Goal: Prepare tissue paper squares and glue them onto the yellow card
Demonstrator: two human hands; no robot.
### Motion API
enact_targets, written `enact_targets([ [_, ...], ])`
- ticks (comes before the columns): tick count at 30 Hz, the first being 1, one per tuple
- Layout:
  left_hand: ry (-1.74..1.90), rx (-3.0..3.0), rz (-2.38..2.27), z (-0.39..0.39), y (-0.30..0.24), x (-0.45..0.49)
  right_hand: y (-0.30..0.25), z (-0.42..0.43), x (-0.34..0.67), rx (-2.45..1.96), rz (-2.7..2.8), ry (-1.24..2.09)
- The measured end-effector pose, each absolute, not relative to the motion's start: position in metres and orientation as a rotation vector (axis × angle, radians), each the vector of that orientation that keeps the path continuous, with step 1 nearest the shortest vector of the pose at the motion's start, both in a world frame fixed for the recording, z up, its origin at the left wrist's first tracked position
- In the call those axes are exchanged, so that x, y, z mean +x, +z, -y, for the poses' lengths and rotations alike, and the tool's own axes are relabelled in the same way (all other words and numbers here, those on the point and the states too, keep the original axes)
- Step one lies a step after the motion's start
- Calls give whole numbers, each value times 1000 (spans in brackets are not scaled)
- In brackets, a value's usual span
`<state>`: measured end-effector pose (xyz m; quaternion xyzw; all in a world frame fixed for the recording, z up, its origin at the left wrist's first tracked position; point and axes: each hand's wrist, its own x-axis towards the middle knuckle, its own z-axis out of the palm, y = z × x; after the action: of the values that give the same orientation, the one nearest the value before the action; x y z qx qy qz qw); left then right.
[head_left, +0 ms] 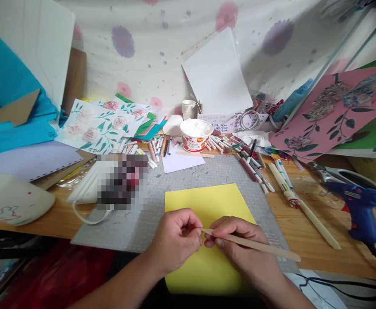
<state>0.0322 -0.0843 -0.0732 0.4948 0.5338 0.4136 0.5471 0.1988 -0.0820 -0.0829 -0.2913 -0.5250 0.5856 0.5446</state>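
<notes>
My right hand (244, 240) is closed round a flat wooden craft stick (265, 246), whose rounded end sticks out to the right. The stick's other end tapers to a point between my two hands. At that narrow tip, the thumb and forefinger of my left hand (178, 238) are pinched together; whether they hold anything besides the tip is hidden. Both hands are above a sheet of yellow paper (203, 199), which lies on a grey cutting mat (136, 231) and hangs over its near edge.
Beyond the paper stand a paper tub (197, 136) of white material and stacked cups (188, 110), with scattered markers around. A second wooden stick (196, 154) lies before the tub. At right are a blue glue gun (357, 210), scissors (352, 176) and pink flower artwork (332, 113). A power strip (93, 180) lies left.
</notes>
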Motion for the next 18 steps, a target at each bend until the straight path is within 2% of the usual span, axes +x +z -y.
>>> enact_targets([
  [7,983,1135,-1265,84,-73,34,-84,84,202,-669,1192,1372],
  [10,1002,1130,-1248,84,-72,33,-79,83,228,-664,1130,1258],
  [13,1022,1155,-1205,85,-73,30,-79,84,268,-815,1236,945],
  [16,1049,1197,-1148,84,-76,28,-87,94,293,-1148,1676,547],
  [18,1072,1223,-1118,83,-78,27,-92,108,292,-1171,1980,307],
])
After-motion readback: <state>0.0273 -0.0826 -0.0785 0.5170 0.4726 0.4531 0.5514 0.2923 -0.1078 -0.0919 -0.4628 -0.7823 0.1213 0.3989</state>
